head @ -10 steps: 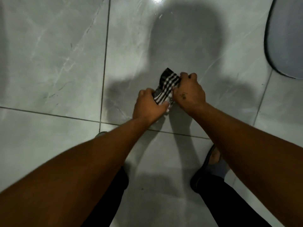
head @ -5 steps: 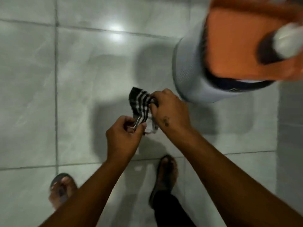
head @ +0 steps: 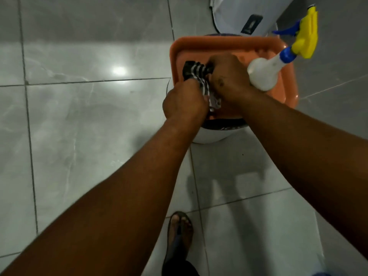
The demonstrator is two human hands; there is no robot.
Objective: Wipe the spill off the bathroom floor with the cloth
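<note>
A black-and-white checked cloth (head: pixel 194 73) is bunched between both my hands, held over an orange tray (head: pixel 201 44). My left hand (head: pixel 184 101) grips its near end and my right hand (head: pixel 229 78) grips its far end. The cloth looks twisted between them. The grey tiled bathroom floor (head: pixel 89 116) lies to the left, shiny under a light reflection; I cannot make out a spill on it.
The orange tray rests on a white bucket (head: pixel 209 134). A white spray bottle (head: pixel 266 73) with a yellow and blue trigger head lies on the tray's right side. A white fixture (head: pixel 239 14) stands at the top right. My sandalled foot (head: pixel 180 228) is below.
The view swung from the bare floor to the bucket. Both hands carried the cloth from above the floor to over the orange tray, still gripping it.
</note>
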